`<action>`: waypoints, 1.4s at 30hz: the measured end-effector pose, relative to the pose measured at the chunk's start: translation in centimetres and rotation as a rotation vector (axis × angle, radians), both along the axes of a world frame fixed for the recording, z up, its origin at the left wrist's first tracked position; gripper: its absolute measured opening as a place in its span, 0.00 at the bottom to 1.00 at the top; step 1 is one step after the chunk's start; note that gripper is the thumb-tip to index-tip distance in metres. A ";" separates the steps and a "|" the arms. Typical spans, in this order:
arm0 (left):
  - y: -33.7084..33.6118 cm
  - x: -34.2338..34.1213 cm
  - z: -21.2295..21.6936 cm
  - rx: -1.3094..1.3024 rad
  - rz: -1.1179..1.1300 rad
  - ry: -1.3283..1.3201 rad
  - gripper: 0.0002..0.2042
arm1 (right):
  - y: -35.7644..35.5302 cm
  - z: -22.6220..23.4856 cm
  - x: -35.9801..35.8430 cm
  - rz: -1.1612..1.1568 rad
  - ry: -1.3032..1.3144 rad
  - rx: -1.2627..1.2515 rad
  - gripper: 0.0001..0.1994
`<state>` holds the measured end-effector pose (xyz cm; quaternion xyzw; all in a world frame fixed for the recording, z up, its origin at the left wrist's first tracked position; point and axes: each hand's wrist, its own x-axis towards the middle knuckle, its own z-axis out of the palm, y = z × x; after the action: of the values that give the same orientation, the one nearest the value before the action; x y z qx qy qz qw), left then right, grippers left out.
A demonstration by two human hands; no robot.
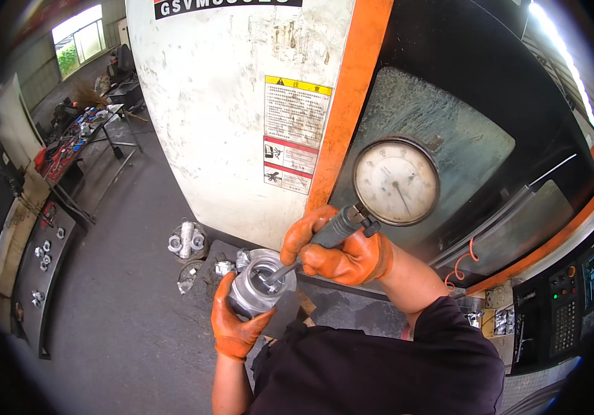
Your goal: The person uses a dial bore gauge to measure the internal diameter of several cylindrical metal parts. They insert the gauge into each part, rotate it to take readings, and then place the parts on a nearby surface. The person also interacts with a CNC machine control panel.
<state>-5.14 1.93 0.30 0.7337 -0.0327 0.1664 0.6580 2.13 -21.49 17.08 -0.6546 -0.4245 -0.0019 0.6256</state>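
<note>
My left hand (237, 324), in an orange rubber glove, is wrapped round a silvery round metal part (247, 299) with a wide bore facing up. In my right hand (342, 254), gloved the same way, is the dark grip of a dial bore gauge (397, 181). The gauge tilts, its round white dial at the upper right and its thin stem running down to the left. Its lower end sits inside the bore of the part; the tip itself is hard to make out.
Ahead stands a white machine cabinet (242, 138) with an orange edge and a dark windowed door (442, 131). More metal castings (188, 240) lie at its foot. A control panel (565, 304) is at right; a cluttered workbench (79, 142) and a sheet holding parts (44, 277) are at left.
</note>
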 end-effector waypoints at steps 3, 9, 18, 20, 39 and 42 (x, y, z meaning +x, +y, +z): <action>0.1 0.0 -0.2 0.011 0.006 -0.007 0.49 | -0.1 -0.2 0.3 0.014 -0.081 -0.001 0.12; 0.3 -0.1 -0.2 0.042 0.017 -0.019 0.48 | -0.1 -0.7 0.3 0.020 -0.087 0.006 0.12; 0.4 -0.2 -0.2 0.048 0.017 -0.031 0.49 | 0.2 -0.2 0.3 0.059 -0.104 0.031 0.12; 0.5 -0.3 -0.2 0.059 0.021 -0.041 0.49 | 0.2 0.0 0.1 0.056 -0.092 0.018 0.12; 0.6 -1.0 0.5 0.035 0.015 -0.024 0.48 | 0.3 0.6 -0.6 0.083 0.037 -0.025 0.12; 0.7 -1.1 0.4 0.056 0.025 -0.031 0.48 | 0.4 0.5 -0.6 0.085 0.036 -0.021 0.12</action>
<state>-6.26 2.63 0.73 0.7493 -0.0381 0.1850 0.6347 1.49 -21.13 17.61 -0.6423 -0.4407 0.0408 0.6258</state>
